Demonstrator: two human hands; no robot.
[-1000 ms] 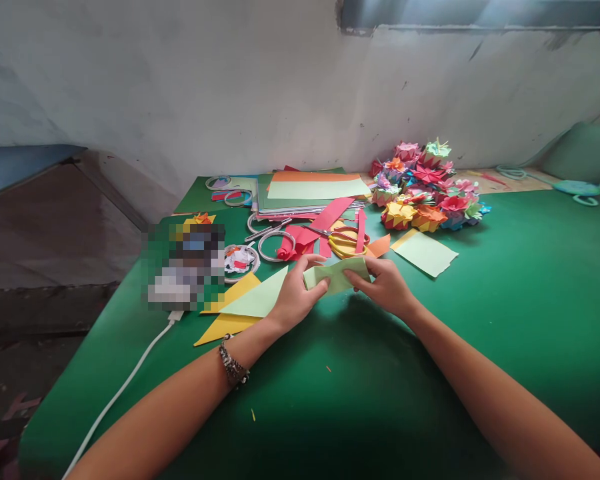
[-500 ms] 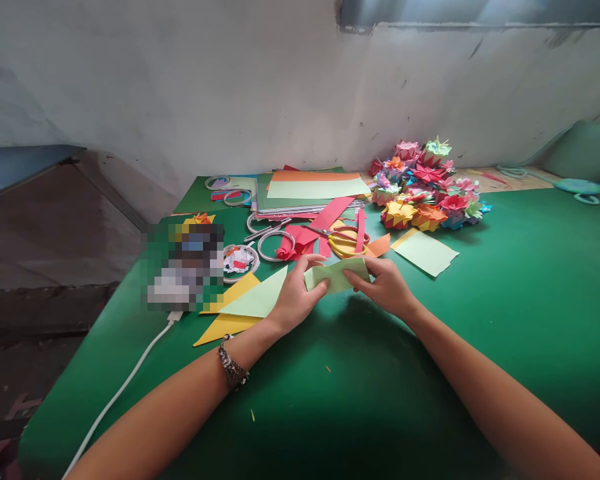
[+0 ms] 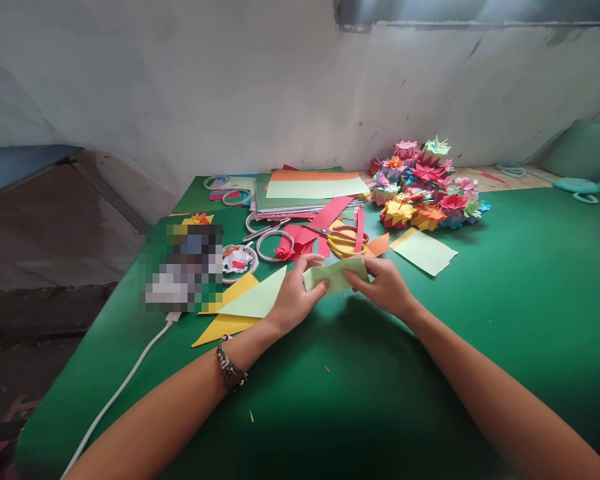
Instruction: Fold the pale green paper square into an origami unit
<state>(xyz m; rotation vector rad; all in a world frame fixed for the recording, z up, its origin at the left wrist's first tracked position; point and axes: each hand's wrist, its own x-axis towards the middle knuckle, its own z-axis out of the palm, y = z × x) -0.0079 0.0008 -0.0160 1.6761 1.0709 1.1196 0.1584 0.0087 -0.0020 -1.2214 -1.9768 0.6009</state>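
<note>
A folded light green paper piece (image 3: 336, 275) is held between both hands just above the green table cover (image 3: 505, 300). My left hand (image 3: 295, 298) pinches its left end and my right hand (image 3: 386, 287) pinches its right end. A bracelet sits on my left wrist. Beside my left hand lie a light green paper triangle (image 3: 257, 300) and a yellow paper triangle (image 3: 225, 319). Just beyond the hands are yellow-handled scissors (image 3: 345, 241) among red paper strips (image 3: 330, 220).
A heap of colourful paper flowers (image 3: 423, 187) sits at the back right, with a light green sheet (image 3: 424, 252) in front of it. A stack of coloured sheets (image 3: 313, 190) and tape rolls (image 3: 240, 257) lie at the back. A white cable (image 3: 125, 380) runs off the left edge.
</note>
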